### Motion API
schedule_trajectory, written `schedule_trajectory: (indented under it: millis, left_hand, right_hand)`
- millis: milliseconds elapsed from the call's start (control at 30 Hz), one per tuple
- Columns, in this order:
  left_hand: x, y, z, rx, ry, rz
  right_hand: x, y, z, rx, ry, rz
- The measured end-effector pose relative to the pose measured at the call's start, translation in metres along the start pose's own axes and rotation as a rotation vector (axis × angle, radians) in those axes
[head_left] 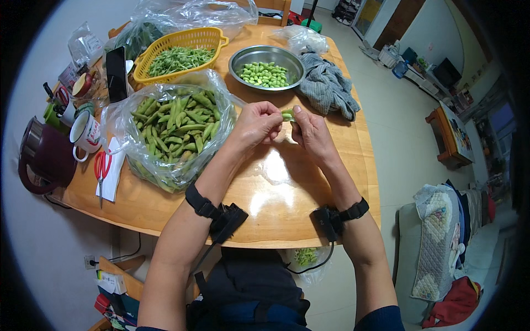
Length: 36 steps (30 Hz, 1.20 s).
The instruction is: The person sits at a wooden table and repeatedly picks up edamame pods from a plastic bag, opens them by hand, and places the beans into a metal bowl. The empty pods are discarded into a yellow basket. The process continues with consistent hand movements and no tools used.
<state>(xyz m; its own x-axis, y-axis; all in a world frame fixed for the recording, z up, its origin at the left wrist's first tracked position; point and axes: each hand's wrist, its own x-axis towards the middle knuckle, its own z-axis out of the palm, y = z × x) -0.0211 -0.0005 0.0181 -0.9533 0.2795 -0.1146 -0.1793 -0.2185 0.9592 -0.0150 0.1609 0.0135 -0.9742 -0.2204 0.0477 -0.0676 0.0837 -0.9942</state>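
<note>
Between my two hands is a green soybean pod (287,115), low in front of a steel bowl (267,89) of shelled green beans (265,75). My right hand (311,129) pinches the pod between thumb and fingers. The fingertips of my left hand (260,123) are at the pod's left end; whether they grip it is hard to see. To the left, an open clear plastic bag (225,142) is full of unshelled pods (178,124). Both wrists wear black straps with small boxes.
A yellow basket (182,36) of sprouts stands behind the bag. Red-handled scissors (102,167) lie on white paper near an enamel mug (86,131) and a dark kettle (49,155). A grey cloth (327,85) lies right of the bowl. Below the table edge is a bag of green scraps (306,258).
</note>
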Motion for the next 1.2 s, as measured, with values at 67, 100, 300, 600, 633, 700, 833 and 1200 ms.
schedule_trajectory:
  millis: [67, 100, 300, 600, 633, 700, 833, 1200]
  left_hand:
    - [0.001, -0.003, -0.001, -0.125, -0.029, -0.045]
    - [0.001, -0.005, -0.003, -0.199, -0.053, -0.065]
    - [0.003, -0.009, -0.012, -0.409, -0.160, -0.141]
    - [0.002, 0.001, -0.011, -0.490, -0.170, -0.188]
    - [0.001, 0.002, -0.011, -0.472, -0.144, -0.208]
    - [0.001, 0.005, -0.009, -0.451, -0.116, -0.220]
    - [0.017, 0.027, -0.005, -0.715, 0.026, 0.058]
    - [-0.041, 0.121, -0.075, 0.225, 0.268, 0.423]
  right_hand:
    - [0.000, -0.002, 0.001, -0.062, 0.003, -0.043]
    - [-0.001, -0.003, 0.002, -0.118, 0.009, -0.077]
    - [-0.008, -0.014, 0.004, -0.439, 0.097, -0.225]
    - [-0.002, -0.004, -0.005, -0.553, 0.225, -0.265]
    - [0.000, -0.003, -0.005, -0.489, 0.239, -0.250]
    - [0.002, -0.002, -0.009, -0.281, 0.194, -0.175]
    - [0.005, 0.000, -0.010, -0.055, 0.150, -0.097]
    - [-0.005, -0.016, -0.010, 0.441, -0.114, -0.034]
